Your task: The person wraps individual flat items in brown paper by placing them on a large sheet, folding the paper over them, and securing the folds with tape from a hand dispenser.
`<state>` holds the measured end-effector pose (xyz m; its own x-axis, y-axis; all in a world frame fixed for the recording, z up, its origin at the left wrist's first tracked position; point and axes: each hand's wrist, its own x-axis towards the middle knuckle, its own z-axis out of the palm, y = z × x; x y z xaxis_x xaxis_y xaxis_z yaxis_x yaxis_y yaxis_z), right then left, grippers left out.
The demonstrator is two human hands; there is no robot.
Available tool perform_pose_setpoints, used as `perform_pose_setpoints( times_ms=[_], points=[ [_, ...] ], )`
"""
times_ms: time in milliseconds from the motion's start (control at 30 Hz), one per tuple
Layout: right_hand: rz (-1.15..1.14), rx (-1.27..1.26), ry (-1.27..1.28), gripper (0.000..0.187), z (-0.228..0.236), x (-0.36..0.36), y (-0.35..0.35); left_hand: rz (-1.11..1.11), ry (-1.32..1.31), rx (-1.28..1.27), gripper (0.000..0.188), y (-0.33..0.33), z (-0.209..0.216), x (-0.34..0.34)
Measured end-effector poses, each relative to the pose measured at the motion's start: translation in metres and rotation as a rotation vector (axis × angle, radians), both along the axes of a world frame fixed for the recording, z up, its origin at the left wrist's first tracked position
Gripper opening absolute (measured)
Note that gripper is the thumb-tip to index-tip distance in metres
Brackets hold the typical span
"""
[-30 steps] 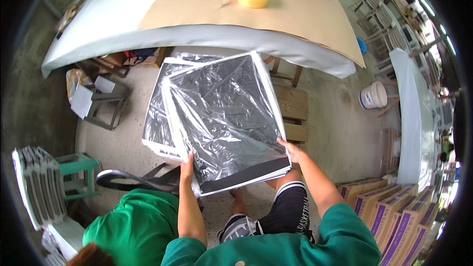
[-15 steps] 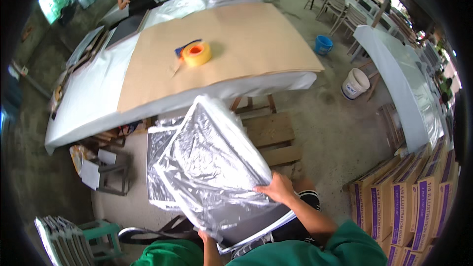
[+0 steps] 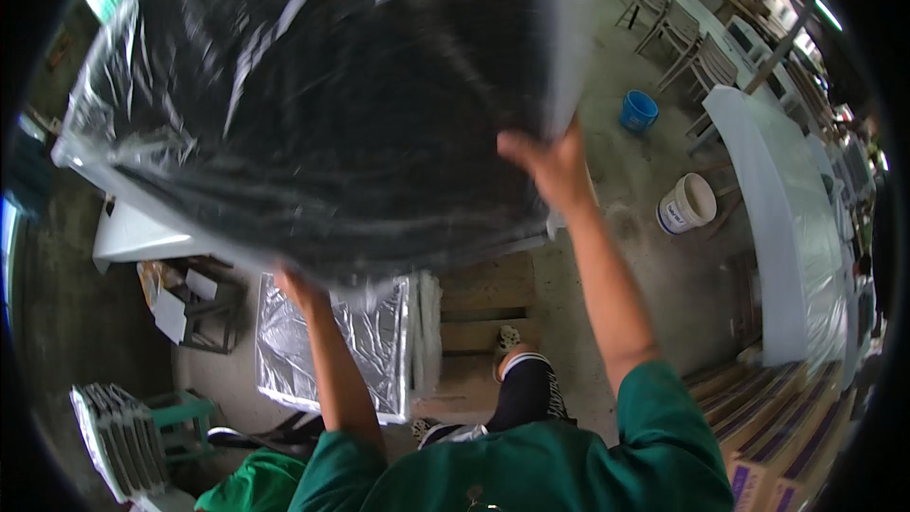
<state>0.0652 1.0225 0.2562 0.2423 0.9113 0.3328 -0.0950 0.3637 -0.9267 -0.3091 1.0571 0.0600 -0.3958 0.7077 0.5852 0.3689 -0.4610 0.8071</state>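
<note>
A large black board [image 3: 360, 114] with pale edges, wrapped in shiny clear plastic, is held up in front of me and fills much of the view. My right hand [image 3: 559, 171] grips its right edge, thumb over the wrapped face. At the lower edge, my left hand [image 3: 300, 288] is closed on the board, most of its fingers hidden under it. Below, beside my leg, lies another plastic-wrapped stack [image 3: 332, 346] with a silvery glare. The board covers nearly all of the work table; only a white-covered corner [image 3: 142, 235] shows at the left.
Slatted wood [image 3: 479, 299] lies on the floor near my foot. A white bucket [image 3: 686, 204] and a blue bucket [image 3: 639, 111] stand to the right, by a white-covered table [image 3: 758, 228]. Cartons [image 3: 777, 427] are stacked at lower right; a green stool [image 3: 180, 417] is at lower left.
The wrapped board has risen from near my lap to high in front of me, now hiding the table. Both hands have moved up and forward with it, uncovering the wrapped stack below.
</note>
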Motion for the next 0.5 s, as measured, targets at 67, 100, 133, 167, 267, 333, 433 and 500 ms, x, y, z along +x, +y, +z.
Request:
perform_pose_setpoints(
  times_ms=[67, 100, 133, 167, 267, 333, 433, 500],
  points=[
    [-0.073, 0.131, -0.229, 0.062, 0.043, 0.053, 0.047, -0.254, -0.624, 0.053, 0.048, 0.055, 0.060, 0.057],
    [-0.050, 0.151, -0.234, 0.059, 0.047, 0.063, 0.064, -0.313, -0.600, 0.046, 0.042, 0.075, 0.066, 0.048],
    [-0.015, 0.188, -0.227, 0.057, 0.049, 0.068, 0.084, -0.373, -0.426, -0.019, 0.039, 0.101, 0.066, 0.012],
    [-0.010, 0.199, -0.261, 0.055, 0.037, 0.084, 0.097, -0.303, -0.309, -0.085, 0.043, 0.108, 0.074, 0.034],
    [-0.178, 0.144, -0.630, 0.043, -0.007, 0.122, 0.121, -0.245, -0.156, -0.013, 0.048, 0.125, 0.120, 0.098],
    [-0.071, -0.065, -0.434, 0.044, -0.013, 0.133, 0.138, -0.295, -0.099, -0.028, 0.051, 0.143, 0.144, 0.102],
    [-0.012, -0.184, -0.274, 0.046, -0.049, 0.189, 0.168, -0.367, -0.036, -0.082, 0.054, 0.166, 0.151, 0.106],
    [0.046, -0.198, -0.134, 0.046, -0.072, 0.254, 0.183, -0.552, -0.469, -0.153, 0.064, 0.185, 0.143, 0.109]
  ],
)
